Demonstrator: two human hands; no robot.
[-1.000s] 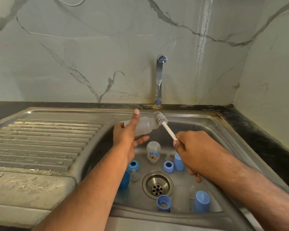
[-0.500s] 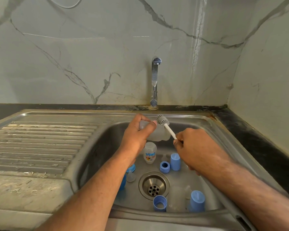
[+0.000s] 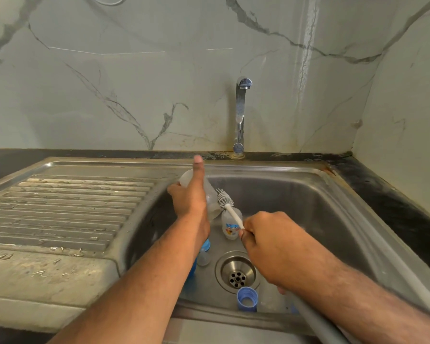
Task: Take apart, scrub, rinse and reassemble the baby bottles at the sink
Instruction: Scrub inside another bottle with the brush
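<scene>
My left hand [image 3: 190, 198] grips a clear baby bottle body [image 3: 212, 199] over the left side of the sink basin, tilted with its mouth pointing down and right. My right hand [image 3: 271, 247] holds the white handle of a bottle brush [image 3: 226, 197]; its grey bristle head is just outside the bottle's mouth. A second clear bottle [image 3: 230, 225] with a printed label stands on the basin floor behind the brush handle. A blue ring [image 3: 246, 299] sits near the front wall. A clear nipple [image 3: 203, 258] and blue parts [image 3: 205, 244] lie partly hidden under my left forearm.
The steel sink [image 3: 308, 194] has a drain [image 3: 236, 273] in the middle of its floor. A ribbed draining board [image 3: 67, 207] lies to the left. The tap [image 3: 241, 115] stands at the back, with no water running. Dark counter [image 3: 395, 207] and marble walls close the right side.
The bottle has tilted so its mouth now points downward, and my left thumb sticks up. The brush head has dropped lower with the bottle's mouth. My right arm now covers parts at right.
</scene>
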